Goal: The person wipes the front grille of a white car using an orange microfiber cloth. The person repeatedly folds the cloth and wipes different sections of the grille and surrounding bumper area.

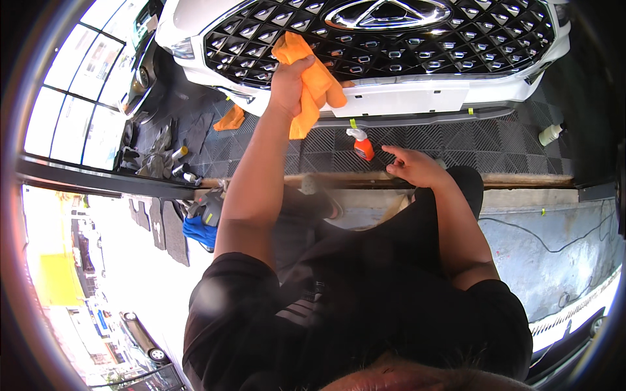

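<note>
An orange microfiber cloth (pixel 316 80) is gripped in my left hand (pixel 287 83), which reaches forward to the white car's front. The cloth lies against the lower left part of the black grille (pixel 378 52) and hangs down past the bumper (pixel 398 98). Below the bumper, my right hand (pixel 419 169) holds nothing; its index finger points left and its fingers are partly spread. Just left of those fingertips, a spray bottle (pixel 362 147) with orange-red liquid and a white trigger head stands on the floor, apart from the hand.
Another orange cloth (pixel 229 118) lies on the ribbed tile floor (pixel 241 146) at left. A pale bottle (pixel 551 134) stands far right. Several bottles and dark cloths (pixel 160 153) lie left. A raised floor edge (pixel 521 180) runs before my knees. A dark car (pixel 140 78) is parked behind at left.
</note>
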A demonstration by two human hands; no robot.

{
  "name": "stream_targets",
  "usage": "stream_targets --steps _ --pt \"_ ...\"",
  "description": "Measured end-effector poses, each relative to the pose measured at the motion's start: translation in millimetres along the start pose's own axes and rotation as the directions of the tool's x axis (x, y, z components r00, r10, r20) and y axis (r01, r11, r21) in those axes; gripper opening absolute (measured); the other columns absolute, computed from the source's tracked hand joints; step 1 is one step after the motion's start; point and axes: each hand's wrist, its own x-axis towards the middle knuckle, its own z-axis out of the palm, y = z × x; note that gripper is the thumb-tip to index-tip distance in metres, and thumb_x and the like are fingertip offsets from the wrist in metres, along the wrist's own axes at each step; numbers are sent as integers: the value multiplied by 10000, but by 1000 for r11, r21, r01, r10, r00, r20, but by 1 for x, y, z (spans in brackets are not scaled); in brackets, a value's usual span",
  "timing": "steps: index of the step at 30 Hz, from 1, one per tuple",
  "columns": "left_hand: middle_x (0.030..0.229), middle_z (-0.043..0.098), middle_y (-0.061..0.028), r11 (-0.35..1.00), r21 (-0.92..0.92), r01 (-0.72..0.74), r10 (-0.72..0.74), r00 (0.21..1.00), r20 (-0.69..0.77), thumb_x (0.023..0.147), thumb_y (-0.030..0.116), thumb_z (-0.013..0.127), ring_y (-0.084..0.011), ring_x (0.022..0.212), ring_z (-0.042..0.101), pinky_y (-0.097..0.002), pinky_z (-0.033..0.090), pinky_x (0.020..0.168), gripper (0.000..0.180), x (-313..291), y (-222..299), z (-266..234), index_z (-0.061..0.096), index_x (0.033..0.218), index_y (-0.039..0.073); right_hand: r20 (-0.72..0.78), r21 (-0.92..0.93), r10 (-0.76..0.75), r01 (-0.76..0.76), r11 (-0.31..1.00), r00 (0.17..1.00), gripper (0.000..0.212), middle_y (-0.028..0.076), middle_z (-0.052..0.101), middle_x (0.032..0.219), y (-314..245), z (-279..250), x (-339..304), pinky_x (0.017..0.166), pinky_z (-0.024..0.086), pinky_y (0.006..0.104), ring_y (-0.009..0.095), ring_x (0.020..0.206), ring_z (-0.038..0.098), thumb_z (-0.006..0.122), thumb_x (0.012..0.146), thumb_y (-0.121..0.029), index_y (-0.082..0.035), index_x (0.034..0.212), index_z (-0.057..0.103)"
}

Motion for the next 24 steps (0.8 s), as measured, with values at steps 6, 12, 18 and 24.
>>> stream_targets --steps 6,12,18,24 --pt "1008 762 -117 740 630 -234 340 939 -51 949 181 697 -265 908 753 -384 596 801 258 -14 -26 -47 687 1130 -4 -5 35 -31 32 999 999 599 109 718 971 -5 -1 2 828 542 398 286 890 700 695 977 -345 -161 1521 526" --pt "846 755 -187 217 955 -201 450 889 85 889 325 718 -396 814 736 -475 581 754 306 5 8 -21 735 954 26 12 35 -48 47 998 999 588 92 701 979 -12 0 3 825 536 388 268 902 689 705 977 -328 -168 1514 530" --pt "839 744 -186 55 979 -196 432 889 154 856 383 717 -407 827 724 -510 568 769 353 9 -2 -73 722 954 45 -15 39 -55 55 998 998 589 96 700 991 -4 -2 -2 823 535 385 268 910 683 706 978 -326 -163 1516 529" --pt "822 739 -172 -77 969 -236 511 825 242 858 357 710 -405 801 722 -517 569 751 331 -8 8 -60 715 959 43 -29 56 -69 70 996 997 586 97 706 1003 -2 -1 -5 817 536 388 265 909 687 704 981 -327 -154 1513 532"
